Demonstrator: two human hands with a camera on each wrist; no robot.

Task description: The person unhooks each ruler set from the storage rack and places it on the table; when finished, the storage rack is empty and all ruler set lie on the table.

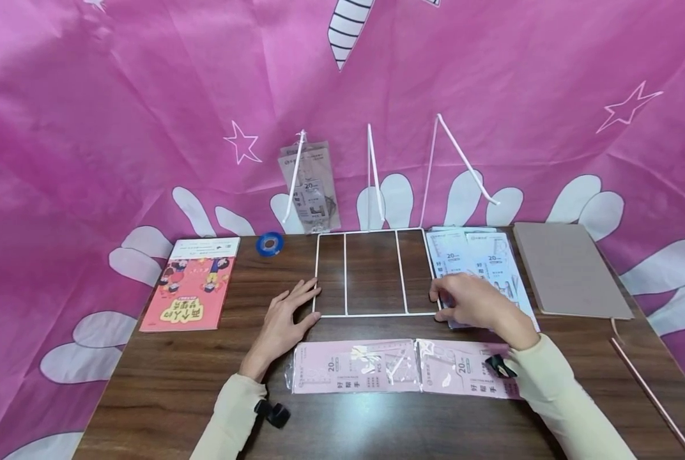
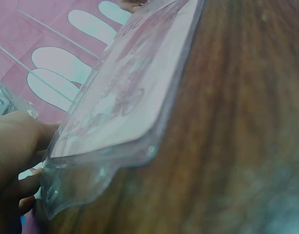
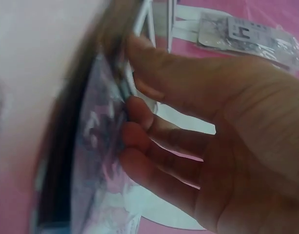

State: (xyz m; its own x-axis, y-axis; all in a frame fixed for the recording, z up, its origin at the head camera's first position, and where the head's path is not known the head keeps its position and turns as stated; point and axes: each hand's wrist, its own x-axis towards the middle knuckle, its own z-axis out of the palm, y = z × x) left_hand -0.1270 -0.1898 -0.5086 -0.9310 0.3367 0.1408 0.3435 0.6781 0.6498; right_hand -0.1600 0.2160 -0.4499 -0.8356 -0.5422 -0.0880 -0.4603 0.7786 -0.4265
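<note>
A white wire rack (image 1: 371, 315) has its rectangular base flat on the table, with slanted wire arms rising behind it. My left hand (image 1: 282, 324) touches the base's left side, thumb at the front corner and fingers further back. On the opposite side, my right hand (image 1: 473, 303) rests its thumb and fingertips against the wire, above blue ruler packs (image 1: 498, 255). The right wrist view shows a gap between that thumb (image 3: 159, 68) and the fingers. In front of the rack lie two pink ruler packs (image 1: 354, 365) in clear plastic. A grey ruler pack (image 1: 314, 179) hangs on the left arm.
A red-and-white book (image 1: 193, 284) lies at the left, and a blue tape roll (image 1: 269, 244) sits near the table's back edge. To the right are a grey-brown notebook (image 1: 569, 269) and a thin pinkish rod (image 1: 653, 396). A pink cloth (image 1: 176, 96) hangs behind the table.
</note>
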